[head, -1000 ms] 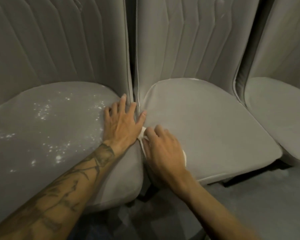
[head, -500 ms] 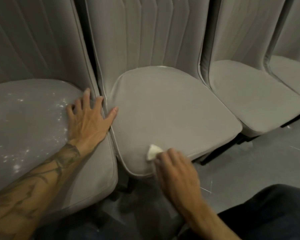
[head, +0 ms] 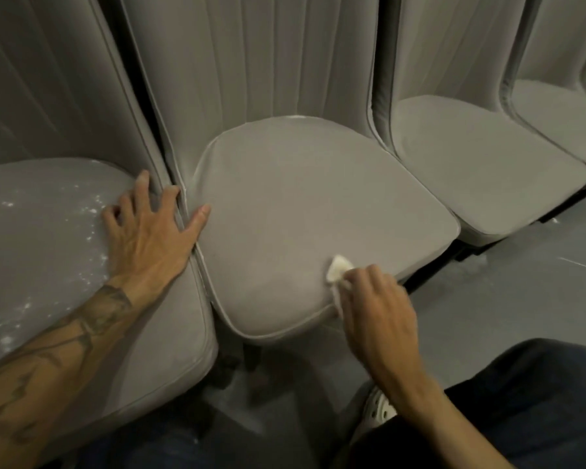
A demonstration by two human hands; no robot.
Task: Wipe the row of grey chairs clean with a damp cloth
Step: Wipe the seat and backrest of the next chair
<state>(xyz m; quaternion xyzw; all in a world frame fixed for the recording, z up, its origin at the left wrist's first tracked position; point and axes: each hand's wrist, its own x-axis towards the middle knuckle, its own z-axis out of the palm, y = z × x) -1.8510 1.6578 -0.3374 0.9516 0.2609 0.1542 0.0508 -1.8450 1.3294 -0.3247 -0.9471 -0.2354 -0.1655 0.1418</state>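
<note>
The right hand (head: 376,309) with the cloth (head: 338,267) no longer lies against the left hand (head: 149,231) at the middle seat's (head: 301,198) 8 o'clock edge. It has slid along the front rim to about 5 o'clock, well apart from the left hand. The view has swung right, bringing in another chair (head: 555,123) at 2 o'clock and a dark trouser leg (head: 538,401) at 5 o'clock.

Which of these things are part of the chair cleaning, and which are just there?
Part of the job:
white cloth, pinched by the right hand; middle seat under the cloth; speckled left seat, with the left hand resting on it; next chair and far chair on the right.

Just there:
grey floor; pale shoe; dark trousers.
</note>
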